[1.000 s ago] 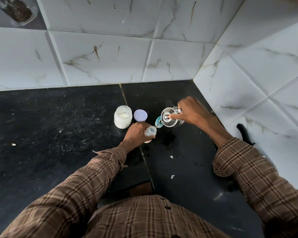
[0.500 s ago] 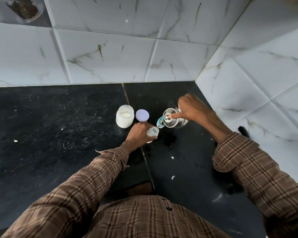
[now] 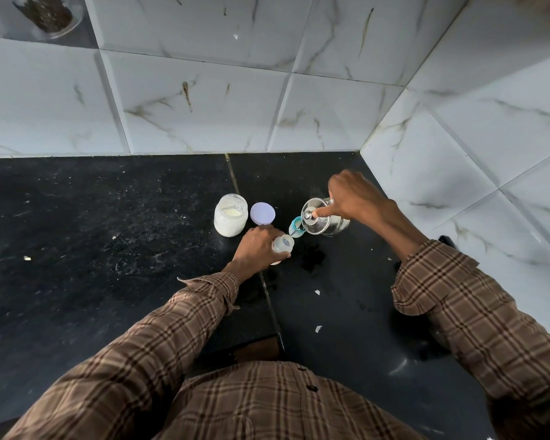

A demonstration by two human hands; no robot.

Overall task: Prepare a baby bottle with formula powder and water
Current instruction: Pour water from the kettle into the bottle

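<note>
While my left hand gripped the upright baby bottle on the counter, my right hand held the steel kettle, spout just beyond the bottle's open mouth.

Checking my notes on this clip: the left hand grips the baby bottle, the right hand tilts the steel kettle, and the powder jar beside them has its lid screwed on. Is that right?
Not quite. In the head view the powder jar is open; its lid lies flat on the counter beside it. The rest holds: the left hand grips the baby bottle and the right hand tilts the steel kettle.
</note>
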